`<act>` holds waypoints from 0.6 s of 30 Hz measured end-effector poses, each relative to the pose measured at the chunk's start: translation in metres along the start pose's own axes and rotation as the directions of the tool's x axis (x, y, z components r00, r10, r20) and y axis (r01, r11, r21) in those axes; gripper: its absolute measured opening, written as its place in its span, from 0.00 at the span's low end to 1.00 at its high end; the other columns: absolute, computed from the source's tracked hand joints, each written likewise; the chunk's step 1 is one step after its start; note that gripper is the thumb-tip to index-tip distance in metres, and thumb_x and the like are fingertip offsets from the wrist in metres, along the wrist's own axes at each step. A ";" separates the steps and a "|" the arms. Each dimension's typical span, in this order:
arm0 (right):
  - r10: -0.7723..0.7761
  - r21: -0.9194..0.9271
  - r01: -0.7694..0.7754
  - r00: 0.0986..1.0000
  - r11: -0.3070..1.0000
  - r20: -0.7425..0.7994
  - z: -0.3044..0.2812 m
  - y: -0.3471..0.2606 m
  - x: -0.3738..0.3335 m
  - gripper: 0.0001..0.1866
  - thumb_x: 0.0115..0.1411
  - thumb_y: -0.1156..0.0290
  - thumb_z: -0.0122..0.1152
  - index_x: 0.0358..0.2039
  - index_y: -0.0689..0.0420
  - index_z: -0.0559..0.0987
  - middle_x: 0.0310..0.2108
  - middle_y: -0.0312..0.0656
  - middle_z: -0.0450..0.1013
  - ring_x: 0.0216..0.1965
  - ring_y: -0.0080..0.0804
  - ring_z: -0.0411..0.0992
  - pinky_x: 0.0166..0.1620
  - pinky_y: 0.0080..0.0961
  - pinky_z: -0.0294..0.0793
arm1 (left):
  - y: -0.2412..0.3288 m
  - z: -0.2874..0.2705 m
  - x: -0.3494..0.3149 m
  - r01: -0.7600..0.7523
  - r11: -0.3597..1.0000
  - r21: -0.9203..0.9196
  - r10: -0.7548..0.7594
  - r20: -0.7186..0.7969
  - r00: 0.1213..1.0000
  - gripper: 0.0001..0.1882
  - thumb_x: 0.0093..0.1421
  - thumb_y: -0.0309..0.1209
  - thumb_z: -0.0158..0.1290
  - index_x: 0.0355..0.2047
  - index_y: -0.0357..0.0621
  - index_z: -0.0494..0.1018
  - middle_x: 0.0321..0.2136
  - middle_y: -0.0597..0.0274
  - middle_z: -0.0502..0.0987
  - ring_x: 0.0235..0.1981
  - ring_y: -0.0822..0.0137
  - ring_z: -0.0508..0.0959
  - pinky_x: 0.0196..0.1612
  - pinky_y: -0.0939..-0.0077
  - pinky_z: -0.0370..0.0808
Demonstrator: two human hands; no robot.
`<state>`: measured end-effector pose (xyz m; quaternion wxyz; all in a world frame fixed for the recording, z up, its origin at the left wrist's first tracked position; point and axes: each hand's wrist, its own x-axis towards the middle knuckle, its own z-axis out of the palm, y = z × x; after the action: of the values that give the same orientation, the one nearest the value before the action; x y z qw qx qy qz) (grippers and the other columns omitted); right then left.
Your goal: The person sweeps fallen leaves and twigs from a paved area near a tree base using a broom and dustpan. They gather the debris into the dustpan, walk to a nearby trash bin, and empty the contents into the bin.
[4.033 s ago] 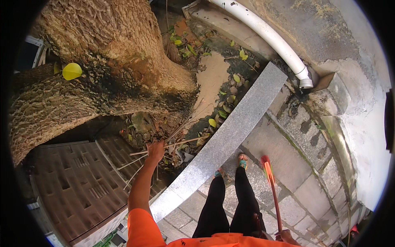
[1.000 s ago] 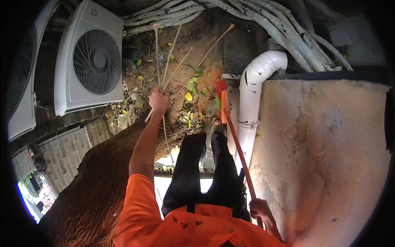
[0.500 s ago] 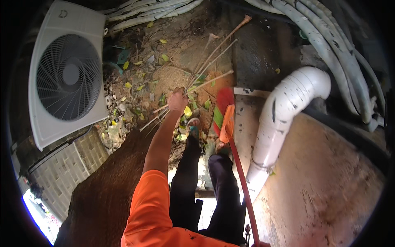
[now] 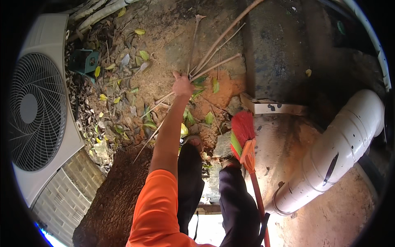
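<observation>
The left hand point(image 4: 183, 85) is closed around a loose bundle of long, thin, dry sticks point(image 4: 222, 64), with one digit poking up past the fist. The sticks fan out from the fist toward the upper right, over brown soil point(image 4: 164, 55) and the edge of a dark slab point(image 4: 273, 61), and their other ends come out at the lower left, partly behind the forearm. The right hand is out of view, so I cannot tell how far open it is or what it holds

A broom point(image 4: 248, 155) with red and green bristles and an orange collar stands to the right of the person's legs, bristles at the top, its red handle running down to the lower edge. Just above the bristles lies a pale strip point(image 4: 279, 108). Yellow and green leaves point(image 4: 216, 85) lie scattered on the soil around the left hand and farther left, near a green object point(image 4: 84, 61). A white air conditioner point(image 4: 74, 111) with a round fan grille fills the left side, above a rough tree trunk point(image 4: 111, 197). A thick white pipe point(image 4: 329, 154) slants across the right side
</observation>
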<state>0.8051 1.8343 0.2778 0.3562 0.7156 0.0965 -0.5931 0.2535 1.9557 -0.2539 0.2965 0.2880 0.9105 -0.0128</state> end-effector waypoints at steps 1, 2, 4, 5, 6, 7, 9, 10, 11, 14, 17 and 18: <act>-0.001 0.001 0.001 1.000 1.000 -0.002 0.000 -0.002 -0.001 0.10 0.51 0.67 0.60 0.30 0.59 0.75 0.25 0.40 0.71 0.27 0.30 0.70 0.30 0.25 0.71 | -0.002 0.000 -0.002 -0.031 0.999 0.035 0.031 -0.013 0.999 0.20 0.51 0.33 0.59 0.43 0.40 0.69 0.47 0.46 0.66 0.33 0.46 0.78 0.34 0.57 0.77; -0.003 -0.002 0.003 1.000 1.000 -0.002 0.001 -0.004 0.001 0.10 0.51 0.66 0.61 0.30 0.59 0.76 0.26 0.40 0.71 0.27 0.30 0.71 0.30 0.25 0.71 | -0.005 -0.002 -0.008 -0.061 0.996 0.069 0.063 -0.030 0.998 0.21 0.51 0.33 0.59 0.43 0.39 0.68 0.45 0.47 0.68 0.32 0.46 0.78 0.34 0.58 0.78; -0.011 -0.020 0.011 1.000 1.000 0.000 -0.003 -0.005 -0.005 0.11 0.51 0.65 0.61 0.31 0.59 0.76 0.26 0.39 0.72 0.28 0.30 0.71 0.31 0.25 0.71 | -0.020 -0.013 -0.022 -0.116 0.981 0.157 0.123 -0.032 0.992 0.24 0.51 0.37 0.60 0.45 0.39 0.67 0.32 0.51 0.76 0.28 0.55 0.80 0.30 0.64 0.79; -0.015 -0.026 0.015 1.000 1.000 -0.001 -0.005 -0.002 -0.009 0.11 0.51 0.65 0.61 0.31 0.59 0.76 0.26 0.39 0.72 0.28 0.30 0.71 0.31 0.25 0.71 | -0.022 -0.025 -0.034 -0.124 0.989 0.080 0.129 -0.056 0.990 0.24 0.50 0.36 0.60 0.45 0.40 0.68 0.29 0.52 0.77 0.26 0.57 0.79 0.29 0.65 0.79; -0.026 -0.036 0.026 1.000 0.999 -0.001 -0.007 -0.001 -0.012 0.12 0.52 0.65 0.61 0.32 0.59 0.77 0.26 0.39 0.72 0.28 0.30 0.71 0.31 0.25 0.71 | -0.023 -0.038 -0.048 -0.132 0.991 0.002 0.132 -0.085 0.988 0.24 0.50 0.36 0.59 0.46 0.41 0.68 0.27 0.53 0.77 0.24 0.59 0.79 0.28 0.66 0.78; -0.037 -0.044 0.037 0.999 0.998 -0.001 -0.008 0.004 -0.016 0.12 0.52 0.64 0.62 0.32 0.59 0.77 0.26 0.39 0.72 0.28 0.30 0.71 0.32 0.25 0.72 | -0.025 -0.055 -0.066 -0.138 0.987 -0.076 0.129 -0.115 0.985 0.24 0.50 0.36 0.59 0.46 0.42 0.69 0.24 0.55 0.78 0.22 0.62 0.78 0.27 0.67 0.78; -0.054 -0.061 0.054 0.999 0.997 0.007 -0.011 0.019 -0.021 0.13 0.52 0.63 0.62 0.33 0.59 0.77 0.27 0.39 0.72 0.29 0.30 0.72 0.32 0.25 0.72 | -0.020 -0.096 -0.103 -0.166 0.964 -0.207 0.166 -0.014 0.986 0.23 0.49 0.35 0.57 0.46 0.44 0.70 0.23 0.56 0.78 0.18 0.63 0.77 0.26 0.66 0.77; -0.058 -0.080 0.060 0.998 0.995 0.018 -0.014 0.032 -0.021 0.13 0.52 0.63 0.62 0.33 0.59 0.78 0.27 0.39 0.73 0.29 0.30 0.72 0.33 0.25 0.72 | -0.018 -0.120 -0.124 -0.165 0.947 -0.275 0.180 0.031 0.983 0.23 0.48 0.34 0.57 0.46 0.44 0.70 0.22 0.57 0.78 0.17 0.64 0.76 0.25 0.66 0.77; -0.055 -0.112 0.059 0.998 0.992 0.033 -0.021 0.048 -0.019 0.14 0.52 0.63 0.62 0.34 0.59 0.78 0.27 0.39 0.73 0.30 0.30 0.72 0.33 0.25 0.72 | -0.019 -0.141 -0.143 -0.178 0.937 -0.299 0.189 0.006 0.982 0.22 0.48 0.35 0.56 0.44 0.45 0.71 0.22 0.58 0.78 0.16 0.64 0.75 0.24 0.66 0.76; -0.048 -0.249 0.077 0.991 0.965 0.121 -0.067 0.118 0.004 0.15 0.52 0.61 0.63 0.35 0.59 0.79 0.27 0.39 0.73 0.30 0.29 0.72 0.34 0.24 0.73 | -0.039 -0.189 -0.197 -0.202 0.915 -0.348 0.191 -0.066 0.979 0.21 0.46 0.38 0.54 0.42 0.46 0.73 0.21 0.62 0.78 0.15 0.66 0.73 0.21 0.68 0.75; -0.193 -0.033 0.196 0.979 0.980 0.069 0.009 0.042 -0.098 0.06 0.45 0.82 0.51 0.15 0.60 0.68 0.09 0.33 0.56 0.08 0.20 0.54 0.11 0.20 0.49 | -0.045 -0.242 -0.247 -0.251 0.877 -0.409 0.230 -0.101 0.968 0.22 0.46 0.41 0.54 0.42 0.47 0.75 0.19 0.66 0.77 0.14 0.68 0.72 0.19 0.72 0.73; -0.092 0.016 0.092 0.995 0.996 -0.025 0.011 0.042 -0.103 0.10 0.49 0.80 0.51 0.12 0.62 0.69 0.09 0.36 0.59 0.07 0.20 0.55 0.10 0.19 0.48 | -0.047 -0.268 -0.267 -0.226 0.841 -0.492 0.222 -0.068 0.973 0.23 0.46 0.42 0.54 0.42 0.47 0.75 0.18 0.66 0.76 0.15 0.69 0.72 0.19 0.73 0.74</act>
<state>0.7914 1.8257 0.3883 0.3211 0.7205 0.1283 -0.6011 0.2615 1.8310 0.1066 0.3564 0.3063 0.8444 0.2573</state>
